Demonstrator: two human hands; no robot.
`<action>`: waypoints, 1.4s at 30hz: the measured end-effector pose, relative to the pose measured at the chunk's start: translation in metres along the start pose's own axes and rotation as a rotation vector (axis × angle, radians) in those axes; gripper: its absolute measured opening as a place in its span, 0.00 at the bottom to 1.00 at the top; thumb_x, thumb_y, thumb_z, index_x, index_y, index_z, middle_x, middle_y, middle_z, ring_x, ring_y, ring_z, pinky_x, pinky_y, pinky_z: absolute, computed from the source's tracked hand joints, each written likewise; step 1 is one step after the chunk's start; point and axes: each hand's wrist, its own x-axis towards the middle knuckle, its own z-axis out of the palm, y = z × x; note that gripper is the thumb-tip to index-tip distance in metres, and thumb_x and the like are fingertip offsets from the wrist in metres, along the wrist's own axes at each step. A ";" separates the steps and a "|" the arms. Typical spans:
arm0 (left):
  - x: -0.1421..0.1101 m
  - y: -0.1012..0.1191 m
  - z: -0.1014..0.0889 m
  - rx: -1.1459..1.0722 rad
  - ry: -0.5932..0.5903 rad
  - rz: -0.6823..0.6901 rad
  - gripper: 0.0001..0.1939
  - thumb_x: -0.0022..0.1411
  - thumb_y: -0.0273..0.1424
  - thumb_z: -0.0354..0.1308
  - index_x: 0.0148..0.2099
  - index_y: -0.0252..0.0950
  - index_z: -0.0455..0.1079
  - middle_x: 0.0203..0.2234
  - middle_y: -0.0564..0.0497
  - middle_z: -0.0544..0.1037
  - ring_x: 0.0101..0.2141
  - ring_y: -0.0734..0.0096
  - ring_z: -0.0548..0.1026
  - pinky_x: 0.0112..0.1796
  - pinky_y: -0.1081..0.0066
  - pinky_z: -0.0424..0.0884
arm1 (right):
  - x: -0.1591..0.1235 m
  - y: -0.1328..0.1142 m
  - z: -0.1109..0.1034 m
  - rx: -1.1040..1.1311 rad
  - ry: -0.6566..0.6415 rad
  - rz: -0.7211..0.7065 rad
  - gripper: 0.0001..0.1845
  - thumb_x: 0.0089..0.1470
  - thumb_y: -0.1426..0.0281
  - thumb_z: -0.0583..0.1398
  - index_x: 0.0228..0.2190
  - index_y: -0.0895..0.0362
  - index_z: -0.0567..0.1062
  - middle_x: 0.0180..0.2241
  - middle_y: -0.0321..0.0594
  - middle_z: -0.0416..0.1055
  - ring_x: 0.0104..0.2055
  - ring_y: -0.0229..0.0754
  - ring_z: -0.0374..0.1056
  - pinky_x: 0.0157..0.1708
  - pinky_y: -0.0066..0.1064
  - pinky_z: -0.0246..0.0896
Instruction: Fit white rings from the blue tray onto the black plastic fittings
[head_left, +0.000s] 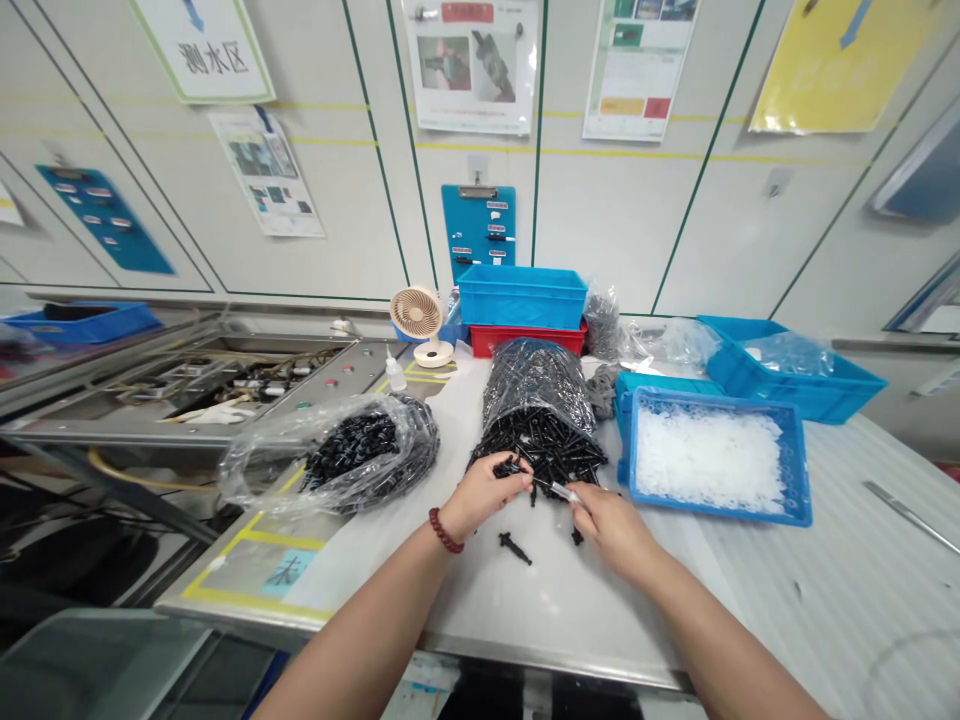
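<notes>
Bare forearms (pixel 364 625) reach from the near edge. Left of centre, the left hand (pixel 486 495) pinches, fingertips nearly together, a slim black plastic fitting (pixel 507 467), probably light, stiff, best gripped mid-body; the right hand (pixel 611 525) curls round a white-handled thin tool (pixel 564 492). Pale, smooth tabletop (pixel 570 605) runs from clear plastic bag (pixel 416 440) to blue plastic tray (pixel 720 508); far, a pale panelled wall (pixel 630 220).

The light is bright, the edges stretched and blurred
</notes>
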 end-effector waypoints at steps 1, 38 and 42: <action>0.000 -0.001 0.000 0.033 -0.004 0.026 0.15 0.47 0.37 0.58 0.33 0.31 0.66 0.21 0.53 0.71 0.17 0.81 0.59 0.18 0.79 0.54 | 0.000 0.001 0.000 -0.005 -0.006 0.001 0.12 0.55 0.74 0.48 0.36 0.58 0.69 0.35 0.41 0.71 0.36 0.41 0.65 0.33 0.27 0.50; 0.001 -0.013 0.003 0.482 -0.118 0.281 0.06 0.53 0.28 0.58 0.35 0.35 0.74 0.25 0.55 0.76 0.27 0.74 0.70 0.29 0.79 0.63 | 0.000 -0.003 0.004 -0.124 -0.041 -0.019 0.09 0.54 0.74 0.50 0.30 0.57 0.70 0.28 0.37 0.70 0.31 0.38 0.63 0.28 0.26 0.42; -0.001 -0.012 0.005 0.509 -0.113 0.295 0.07 0.54 0.29 0.57 0.36 0.35 0.75 0.27 0.55 0.77 0.28 0.73 0.71 0.30 0.78 0.63 | 0.001 -0.003 0.004 -0.153 -0.023 0.011 0.09 0.55 0.72 0.50 0.26 0.57 0.69 0.26 0.37 0.70 0.29 0.36 0.63 0.26 0.26 0.40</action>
